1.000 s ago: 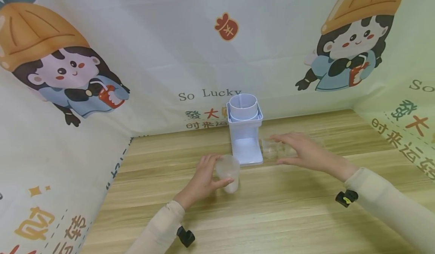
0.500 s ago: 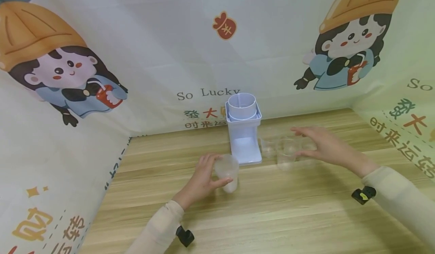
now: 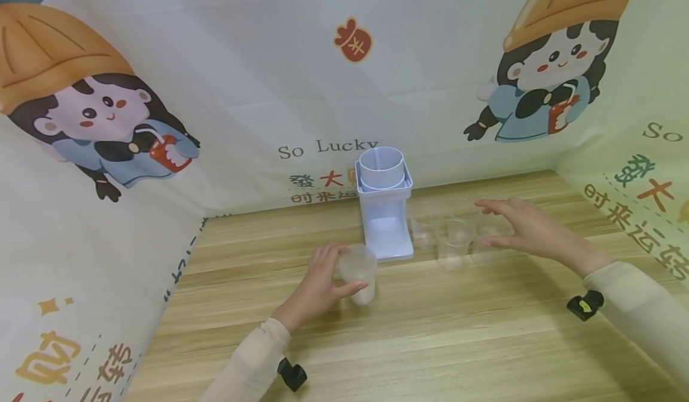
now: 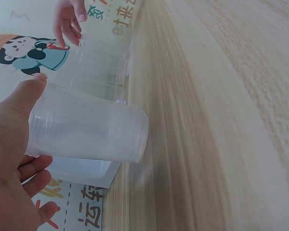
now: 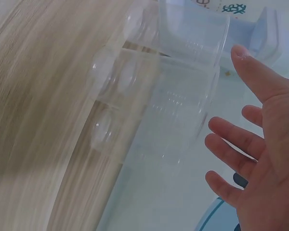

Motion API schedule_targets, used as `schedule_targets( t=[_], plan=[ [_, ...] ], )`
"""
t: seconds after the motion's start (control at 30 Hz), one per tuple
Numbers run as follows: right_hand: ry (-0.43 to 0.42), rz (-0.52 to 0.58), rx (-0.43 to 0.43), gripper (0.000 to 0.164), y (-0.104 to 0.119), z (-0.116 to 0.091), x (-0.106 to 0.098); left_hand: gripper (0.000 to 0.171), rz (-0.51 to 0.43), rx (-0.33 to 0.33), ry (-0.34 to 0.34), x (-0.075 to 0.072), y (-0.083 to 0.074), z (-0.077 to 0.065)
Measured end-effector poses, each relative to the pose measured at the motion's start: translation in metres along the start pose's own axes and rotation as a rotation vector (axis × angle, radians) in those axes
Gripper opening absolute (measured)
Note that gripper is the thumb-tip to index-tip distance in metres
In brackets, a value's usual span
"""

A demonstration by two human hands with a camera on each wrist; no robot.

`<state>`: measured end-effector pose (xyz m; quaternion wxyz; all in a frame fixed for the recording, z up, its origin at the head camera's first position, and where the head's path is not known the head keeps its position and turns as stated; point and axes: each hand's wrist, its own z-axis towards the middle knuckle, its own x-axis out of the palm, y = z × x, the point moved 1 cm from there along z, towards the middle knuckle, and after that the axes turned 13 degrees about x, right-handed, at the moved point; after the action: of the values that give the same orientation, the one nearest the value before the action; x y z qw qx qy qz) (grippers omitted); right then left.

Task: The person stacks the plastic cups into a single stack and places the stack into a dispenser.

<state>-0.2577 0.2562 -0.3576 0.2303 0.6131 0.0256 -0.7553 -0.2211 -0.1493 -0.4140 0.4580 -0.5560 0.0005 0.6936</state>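
Observation:
My left hand (image 3: 319, 279) grips a cloudy stack of clear plastic cups (image 3: 363, 288) near the rim, thumb on one side and fingers on the other. In the left wrist view the stack (image 4: 94, 127) has its base at the tabletop. Past it, my right hand (image 3: 530, 231) is spread beside the rightmost clear plastic cup (image 3: 487, 249), holding nothing. A second clear cup (image 3: 452, 249) stands just left of that one, with another cup (image 3: 423, 234) behind. The right wrist view shows my fingers apart from the cups (image 5: 178, 103).
A pale lavender cup dispenser (image 3: 389, 237) with a round tube (image 3: 382, 168) on top stands near the back wall, between the stack and the single cups. A printed cloth (image 3: 258, 91) encloses the wooden table (image 3: 409, 342) at the back and sides.
My right hand has moved right, away from the dispenser, and let go of a clear cup that now stands at the row's right end. The left hand stays on its stack.

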Motion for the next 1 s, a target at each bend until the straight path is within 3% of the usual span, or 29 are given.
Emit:
schedule_targets(
  t=[1.0],
  plan=[
    [0.054,-0.001,-0.012,0.079,-0.0099,0.0056,0.0050,0.073,-0.007,-0.002,-0.003,-0.0006,0.0003,-0.0010]
  ],
)
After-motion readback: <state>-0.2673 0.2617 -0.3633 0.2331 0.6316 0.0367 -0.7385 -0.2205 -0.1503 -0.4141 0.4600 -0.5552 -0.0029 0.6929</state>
